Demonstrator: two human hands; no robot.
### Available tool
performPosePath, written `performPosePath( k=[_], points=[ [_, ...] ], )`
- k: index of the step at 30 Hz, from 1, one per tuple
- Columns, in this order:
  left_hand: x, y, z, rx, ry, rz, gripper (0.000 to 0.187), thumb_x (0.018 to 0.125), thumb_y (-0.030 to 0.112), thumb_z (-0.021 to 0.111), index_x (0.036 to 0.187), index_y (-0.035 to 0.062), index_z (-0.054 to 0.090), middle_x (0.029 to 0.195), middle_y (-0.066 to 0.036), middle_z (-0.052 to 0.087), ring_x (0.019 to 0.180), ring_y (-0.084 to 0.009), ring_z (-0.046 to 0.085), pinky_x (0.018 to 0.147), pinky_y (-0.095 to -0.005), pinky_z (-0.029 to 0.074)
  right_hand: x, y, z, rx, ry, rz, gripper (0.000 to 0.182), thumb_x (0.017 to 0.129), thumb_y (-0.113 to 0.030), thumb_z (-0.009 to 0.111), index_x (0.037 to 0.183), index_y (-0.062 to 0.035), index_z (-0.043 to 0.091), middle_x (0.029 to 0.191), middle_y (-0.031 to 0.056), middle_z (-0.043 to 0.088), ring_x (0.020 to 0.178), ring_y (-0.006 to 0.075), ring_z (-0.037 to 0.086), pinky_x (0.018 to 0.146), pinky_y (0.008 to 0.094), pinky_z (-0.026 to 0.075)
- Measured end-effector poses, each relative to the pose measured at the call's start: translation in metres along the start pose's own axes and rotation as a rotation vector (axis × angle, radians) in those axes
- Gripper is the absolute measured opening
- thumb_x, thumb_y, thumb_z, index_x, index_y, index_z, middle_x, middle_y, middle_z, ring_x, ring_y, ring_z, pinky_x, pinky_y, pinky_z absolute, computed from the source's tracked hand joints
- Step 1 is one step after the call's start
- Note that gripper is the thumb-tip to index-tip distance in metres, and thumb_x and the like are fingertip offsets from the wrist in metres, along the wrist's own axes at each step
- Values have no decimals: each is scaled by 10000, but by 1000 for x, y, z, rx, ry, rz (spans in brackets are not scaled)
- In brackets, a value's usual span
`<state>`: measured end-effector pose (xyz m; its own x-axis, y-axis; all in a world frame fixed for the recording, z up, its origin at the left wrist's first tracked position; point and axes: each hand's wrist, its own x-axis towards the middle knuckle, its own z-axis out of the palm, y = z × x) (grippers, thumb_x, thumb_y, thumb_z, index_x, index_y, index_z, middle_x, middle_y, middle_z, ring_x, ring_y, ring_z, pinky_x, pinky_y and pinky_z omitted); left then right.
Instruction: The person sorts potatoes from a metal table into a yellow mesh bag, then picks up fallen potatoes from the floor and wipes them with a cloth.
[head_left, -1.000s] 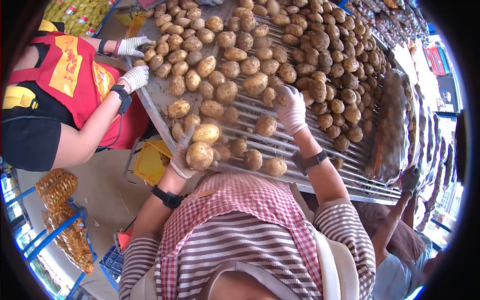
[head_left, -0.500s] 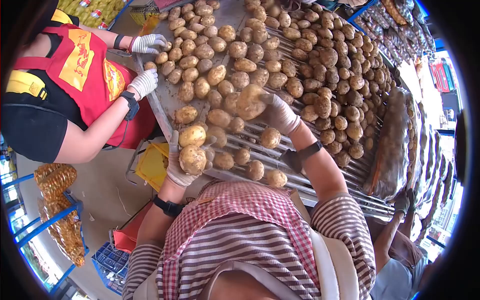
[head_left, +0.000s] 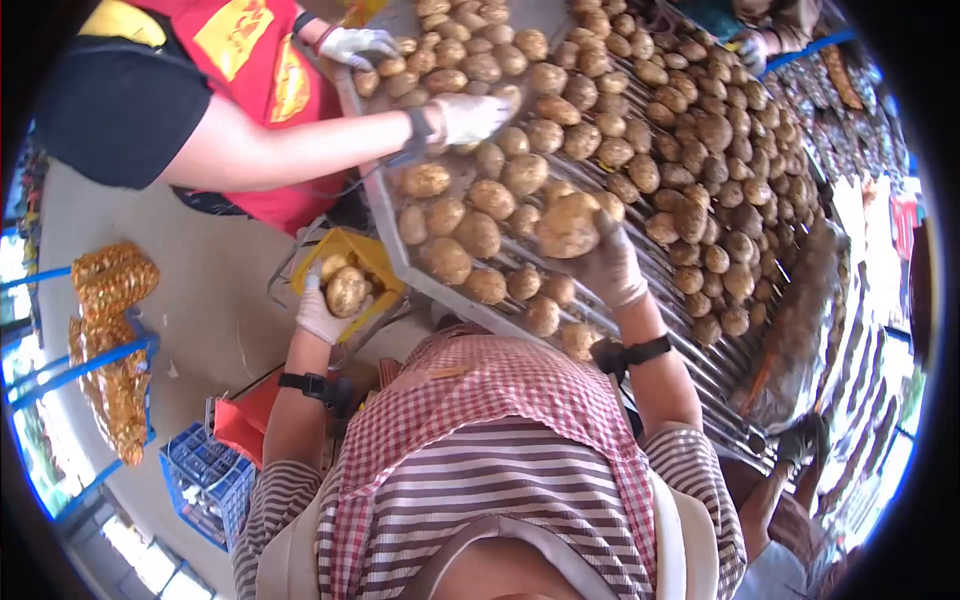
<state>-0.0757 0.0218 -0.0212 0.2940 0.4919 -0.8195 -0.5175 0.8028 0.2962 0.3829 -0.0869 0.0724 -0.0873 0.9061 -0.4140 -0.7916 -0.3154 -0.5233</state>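
My gloved left hand (head_left: 320, 308) is closed around a large potato (head_left: 347, 291), with a second potato (head_left: 332, 266) against it. It is at the yellow crate (head_left: 388, 306) beside the table, where more potatoes show partly behind the hand. Over the roller table, my gloved right hand (head_left: 613, 262) grips a big pale-brown potato (head_left: 568, 226), its fingers on the potato's right side. Loose potatoes (head_left: 478, 235) lie on the metal surface just left of that hand.
A heap of potatoes (head_left: 715, 133) covers the far rollers. On the left, a co-worker in a red apron (head_left: 300, 160) reaches a gloved hand (head_left: 470, 118) across the table. Other people's hands show at upper right and lower right. A blue crate (head_left: 205, 480) stands on the floor.
My left hand has moved left and down from the table edge to the yellow crate with its potatoes. My right hand still holds its potato. The co-worker's arm has stretched farther over the table.
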Motion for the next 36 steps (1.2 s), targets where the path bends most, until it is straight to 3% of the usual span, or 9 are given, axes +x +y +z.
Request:
performPosePath(
  k=[4,6,12,16,19,24,30,34,36],
  points=[
    [38,-5,-15,838,488,337,676,909,645,600,1398,182,534,1312,-90,623,1134,-281,639,914,-514,551,-3,6,20,33,63,71,777,915,-644,640,1457,-115,469,1428,130,558,1342,320,519,1130,610,381],
    [4,-27,33,806,-17,514,791,903,679,596,1463,136,461,1344,-91,591,1097,-291,642,905,-507,556,2,19,32,127,103,61,782,926,-666,608,1453,-103,477,1433,135,556,1352,312,509,1160,574,363],
    [-29,-80,178,49,-867,-556,658,1010,599,502,1434,96,488,1324,-211,596,1177,-328,643,875,-545,595,2,47,66,-562,9,-177,500,1006,-466,620,1262,-36,624,1250,125,661,1216,237,589,1092,421,434],
    [-27,-94,178,262,-699,-28,521,953,165,688,1421,44,493,1352,-148,586,1261,-293,585,1095,-446,500,-1,35,29,-185,98,-410,254,1041,-293,606,1089,-51,667,1072,92,712,1038,183,655,962,329,507],
    [-40,-85,185,314,-762,14,585,897,104,734,1428,46,496,1346,-141,583,1245,-299,592,1095,-463,498,-18,26,-8,-652,501,-577,205,1045,-204,588,1123,-34,670,1060,46,723,990,117,641,885,269,501],
    [-28,-94,174,296,-668,-28,700,826,68,790,1457,67,486,1411,-132,548,1331,-324,527,1125,-518,469,-84,37,-68,-2137,580,-260,639,804,-293,786,1399,-223,564,1498,128,476,1353,426,421,1109,594,331],
    [-34,-100,181,477,-751,135,920,762,70,873,1535,83,374,1488,-133,482,1378,-266,479,1161,-417,443,-106,28,-99,-1702,908,-615,352,802,-167,808,1131,-98,705,1139,135,698,1097,350,621,962,467,483],
    [-43,-111,213,577,-846,230,933,743,68,890,1527,87,384,1492,-129,481,1372,-257,482,1161,-415,440,-93,16,-20,-861,400,-592,425,742,-191,892,1107,-70,711,1113,107,702,1074,292,629,966,389,495],
    [-44,-120,225,606,-877,237,933,736,62,893,1521,88,391,1490,-124,484,1364,-253,489,1160,-411,442,-79,16,15,-928,191,-702,435,746,-221,898,1109,-70,711,1103,82,704,1069,263,632,975,373,490]
  ],
)
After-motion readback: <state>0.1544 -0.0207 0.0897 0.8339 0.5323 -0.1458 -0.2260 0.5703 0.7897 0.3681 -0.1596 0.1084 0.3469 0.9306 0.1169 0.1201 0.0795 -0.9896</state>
